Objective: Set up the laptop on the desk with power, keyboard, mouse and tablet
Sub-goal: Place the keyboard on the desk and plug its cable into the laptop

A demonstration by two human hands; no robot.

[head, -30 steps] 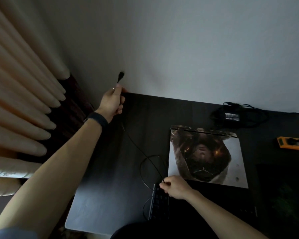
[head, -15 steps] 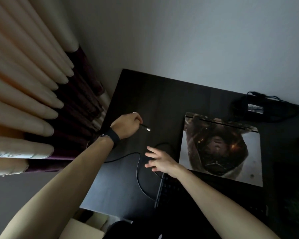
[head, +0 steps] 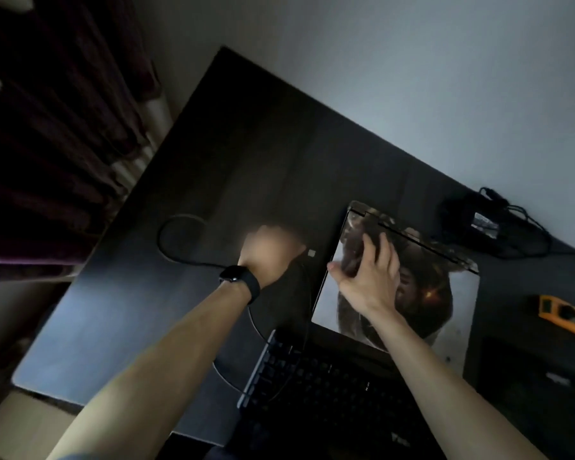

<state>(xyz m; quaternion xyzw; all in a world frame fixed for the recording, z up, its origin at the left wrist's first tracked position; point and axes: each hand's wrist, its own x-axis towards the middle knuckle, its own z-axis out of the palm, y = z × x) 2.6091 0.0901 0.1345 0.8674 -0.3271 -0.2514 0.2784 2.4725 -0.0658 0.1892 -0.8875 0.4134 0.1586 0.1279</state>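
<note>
A closed laptop [head: 445, 293] with a picture on its lid lies on the dark desk [head: 246, 144]. My right hand [head: 369, 277] rests on the lid near its left edge, fingers spread. My left hand [head: 269, 254], blurred and wearing a black watch, holds the end of the keyboard's black cable [head: 176, 247] close to the laptop's left side; a small plug [head: 311, 253] shows by the fingers. The black keyboard [head: 312, 383] lies in front of the laptop. The power adapter [head: 485, 224] with coiled cords sits behind the laptop at the back right.
Dark curtains [head: 57, 144] hang at the left beside the desk's left edge. An orange power strip [head: 558, 310] lies at the right edge. A dark flat pad [head: 528, 376] sits at the right of the keyboard. A grey wall runs behind the desk.
My left hand has carried the cable's plug from the desk's far left corner to the laptop's left side. My right hand has left the keyboard and now lies on the laptop lid.
</note>
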